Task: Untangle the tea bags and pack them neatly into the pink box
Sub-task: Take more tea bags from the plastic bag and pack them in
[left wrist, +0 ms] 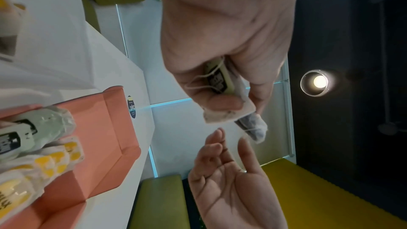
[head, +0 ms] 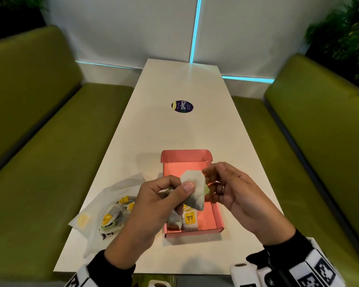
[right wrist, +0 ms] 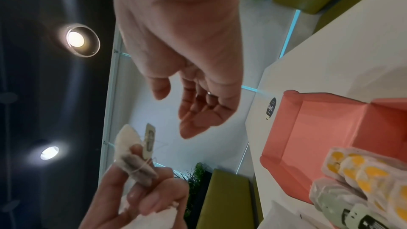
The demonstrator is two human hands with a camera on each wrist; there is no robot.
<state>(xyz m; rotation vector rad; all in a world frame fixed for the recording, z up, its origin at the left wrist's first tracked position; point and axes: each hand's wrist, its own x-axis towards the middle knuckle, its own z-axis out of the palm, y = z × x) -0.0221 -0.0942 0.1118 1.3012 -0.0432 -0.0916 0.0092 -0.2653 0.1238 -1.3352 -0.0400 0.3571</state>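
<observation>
A long white worktop (head: 174,131) runs away from the person between two green benches (head: 39,121), and the pink box (head: 217,218) sits open on its near end; every other place here is given from that box. Its lid (head: 186,155) stands up at the far side. Inside, against the near wall, tea bags with yellow tags (head: 190,218) lie packed in a row, and one with a pale green tag sits beside them. Left of the box lies a translucent white pouch (head: 112,195) with more tea bags (head: 110,218) spilling from its mouth, yellow tags showing. Well beyond the box, on the far half of the worktop, is a round dark sticker (head: 182,106).

Above the box both hands are raised, near each other but apart. The left hand (head: 160,201) is over the box's left wall, thumb and fingers pinching one tea bag (head: 194,190) by its white paper upper part, with the dark leaf end hanging down. From the left wrist view its pale green tag (left wrist: 216,79) and a loop of string are tucked under the curled fingers. The right hand (head: 234,189) is over the box's right wall, holding nothing, its fingers (right wrist: 196,126) loosely bent and thumb apart, fingertips near the tea bag without touching it.
</observation>
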